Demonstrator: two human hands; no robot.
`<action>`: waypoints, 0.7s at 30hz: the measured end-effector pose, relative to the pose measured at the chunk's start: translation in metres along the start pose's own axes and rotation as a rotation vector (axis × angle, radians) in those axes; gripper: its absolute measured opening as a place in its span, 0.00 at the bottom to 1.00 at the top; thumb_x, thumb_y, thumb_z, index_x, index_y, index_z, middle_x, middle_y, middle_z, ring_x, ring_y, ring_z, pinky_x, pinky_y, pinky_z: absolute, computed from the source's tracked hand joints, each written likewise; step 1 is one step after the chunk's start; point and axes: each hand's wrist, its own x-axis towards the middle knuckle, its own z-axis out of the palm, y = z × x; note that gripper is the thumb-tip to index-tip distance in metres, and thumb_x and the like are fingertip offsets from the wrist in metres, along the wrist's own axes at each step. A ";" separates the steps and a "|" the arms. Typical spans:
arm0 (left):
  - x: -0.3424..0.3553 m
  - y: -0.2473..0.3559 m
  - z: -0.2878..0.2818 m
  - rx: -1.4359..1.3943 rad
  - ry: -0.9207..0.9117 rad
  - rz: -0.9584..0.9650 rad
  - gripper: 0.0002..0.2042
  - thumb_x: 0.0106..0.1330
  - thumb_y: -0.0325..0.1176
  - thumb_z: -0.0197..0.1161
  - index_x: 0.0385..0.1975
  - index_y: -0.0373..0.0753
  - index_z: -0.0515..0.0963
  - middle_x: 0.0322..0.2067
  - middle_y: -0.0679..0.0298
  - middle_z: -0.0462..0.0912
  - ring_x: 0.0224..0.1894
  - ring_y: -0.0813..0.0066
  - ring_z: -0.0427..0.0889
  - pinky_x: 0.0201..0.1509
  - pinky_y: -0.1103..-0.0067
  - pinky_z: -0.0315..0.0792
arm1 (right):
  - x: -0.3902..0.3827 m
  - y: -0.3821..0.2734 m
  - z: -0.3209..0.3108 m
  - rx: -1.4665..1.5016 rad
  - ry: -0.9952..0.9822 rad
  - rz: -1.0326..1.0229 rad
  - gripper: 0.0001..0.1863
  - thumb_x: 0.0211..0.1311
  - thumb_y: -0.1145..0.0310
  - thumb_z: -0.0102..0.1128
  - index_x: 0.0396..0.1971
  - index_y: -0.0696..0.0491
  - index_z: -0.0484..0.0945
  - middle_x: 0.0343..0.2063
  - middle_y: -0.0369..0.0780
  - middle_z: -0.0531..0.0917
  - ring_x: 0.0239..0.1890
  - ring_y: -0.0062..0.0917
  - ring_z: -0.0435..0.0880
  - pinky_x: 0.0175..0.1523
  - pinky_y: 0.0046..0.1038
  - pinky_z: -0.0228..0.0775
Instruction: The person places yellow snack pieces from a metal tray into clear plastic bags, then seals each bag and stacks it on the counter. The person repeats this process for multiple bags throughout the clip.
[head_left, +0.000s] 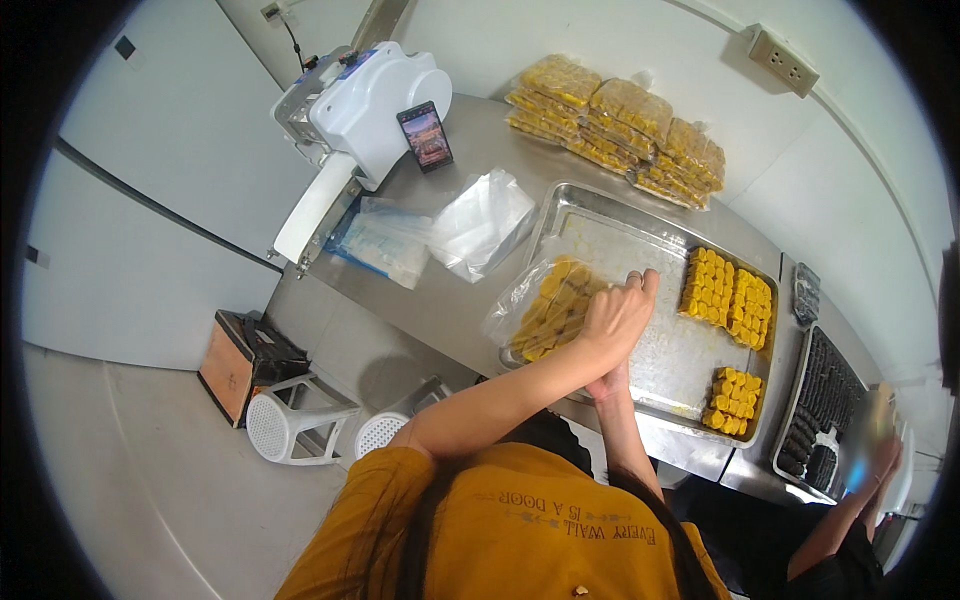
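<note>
My left hand is closed at the right end of a clear plastic bag, its fingers curled together over the tray. Packed inside the bag are rows of small yellow rolled pieces. Beneath the left hand is my right hand, its wrist crossing under the left one; its fingers are hidden. The bag rests on the left part of a large metal tray. On the tray's right side stand three blocks of yellow rolls: two side by side and a smaller one nearer me.
Filled bags are stacked by the wall. Empty plastic bags, a phone and a white machine stand left. At right, a person's hand is beside a tray of dark rolls. Stools stand below.
</note>
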 end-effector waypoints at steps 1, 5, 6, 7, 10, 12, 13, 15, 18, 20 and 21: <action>0.000 0.002 0.002 0.002 -0.011 0.013 0.08 0.54 0.25 0.52 0.33 0.36 0.66 0.27 0.57 0.76 0.24 0.63 0.82 0.20 0.75 0.74 | -0.001 0.001 -0.002 -0.022 0.003 -0.011 0.20 0.63 0.51 0.45 0.49 0.48 0.68 0.44 0.35 0.75 0.45 0.27 0.74 0.49 0.35 0.69; -0.005 0.004 0.007 0.009 -0.009 0.158 0.08 0.53 0.25 0.53 0.33 0.35 0.67 0.30 0.56 0.75 0.24 0.65 0.81 0.20 0.76 0.75 | -0.009 0.005 -0.003 0.102 0.031 0.016 0.18 0.63 0.54 0.47 0.48 0.48 0.69 0.41 0.35 0.77 0.40 0.25 0.76 0.44 0.33 0.72; -0.005 0.004 0.009 0.020 -0.039 0.211 0.08 0.52 0.25 0.54 0.33 0.35 0.67 0.31 0.55 0.75 0.24 0.65 0.81 0.20 0.76 0.75 | -0.010 0.004 -0.001 0.113 -0.007 0.013 0.18 0.63 0.54 0.47 0.47 0.48 0.70 0.41 0.35 0.77 0.40 0.25 0.76 0.44 0.33 0.71; -0.006 0.003 0.010 0.013 -0.028 0.228 0.09 0.52 0.26 0.54 0.33 0.35 0.67 0.31 0.56 0.75 0.24 0.65 0.81 0.20 0.77 0.75 | -0.011 0.003 0.000 0.124 -0.020 0.016 0.18 0.63 0.54 0.47 0.47 0.48 0.70 0.40 0.35 0.77 0.40 0.26 0.76 0.44 0.33 0.71; -0.005 0.004 0.012 0.028 -0.038 0.240 0.09 0.51 0.26 0.54 0.32 0.34 0.68 0.31 0.56 0.75 0.23 0.65 0.81 0.20 0.77 0.75 | -0.012 -0.001 0.000 0.084 -0.020 0.021 0.18 0.63 0.54 0.48 0.47 0.48 0.70 0.40 0.36 0.77 0.40 0.26 0.76 0.44 0.33 0.72; -0.002 0.006 0.013 0.079 -0.012 0.188 0.08 0.51 0.26 0.55 0.32 0.34 0.69 0.31 0.56 0.75 0.22 0.65 0.81 0.20 0.78 0.74 | -0.011 -0.003 -0.005 0.045 -0.010 0.020 0.17 0.63 0.54 0.48 0.47 0.48 0.70 0.40 0.36 0.77 0.40 0.26 0.76 0.44 0.33 0.72; -0.001 0.007 0.013 0.097 -0.012 0.170 0.08 0.51 0.27 0.55 0.31 0.34 0.69 0.30 0.57 0.75 0.22 0.66 0.81 0.20 0.78 0.74 | -0.009 -0.003 -0.009 0.031 -0.005 0.019 0.17 0.63 0.55 0.48 0.46 0.48 0.70 0.41 0.36 0.77 0.40 0.25 0.76 0.44 0.33 0.72; 0.001 0.011 0.014 0.140 0.004 0.111 0.07 0.51 0.27 0.55 0.30 0.35 0.69 0.30 0.57 0.75 0.21 0.67 0.81 0.20 0.79 0.74 | -0.006 0.000 -0.019 -0.001 -0.052 0.025 0.19 0.63 0.52 0.47 0.47 0.48 0.69 0.42 0.36 0.76 0.42 0.25 0.75 0.46 0.32 0.70; 0.000 0.016 0.016 0.189 0.026 0.083 0.07 0.50 0.27 0.56 0.29 0.35 0.70 0.30 0.58 0.75 0.20 0.70 0.81 0.19 0.80 0.74 | 0.000 0.008 -0.035 -0.049 -0.194 0.036 0.24 0.63 0.47 0.45 0.50 0.49 0.67 0.45 0.36 0.73 0.47 0.26 0.72 0.51 0.32 0.67; -0.005 0.020 0.016 0.173 0.006 0.143 0.07 0.50 0.27 0.56 0.29 0.36 0.70 0.29 0.59 0.75 0.19 0.71 0.80 0.19 0.81 0.74 | 0.002 0.010 -0.041 -0.044 -0.208 0.039 0.24 0.63 0.47 0.44 0.51 0.49 0.66 0.46 0.36 0.73 0.47 0.27 0.72 0.51 0.32 0.67; -0.009 0.023 0.016 0.157 -0.022 0.166 0.07 0.49 0.27 0.57 0.28 0.36 0.70 0.29 0.59 0.75 0.19 0.72 0.80 0.19 0.81 0.73 | 0.002 0.010 -0.042 -0.033 -0.190 0.039 0.25 0.63 0.47 0.44 0.51 0.49 0.66 0.46 0.37 0.72 0.47 0.27 0.72 0.51 0.33 0.66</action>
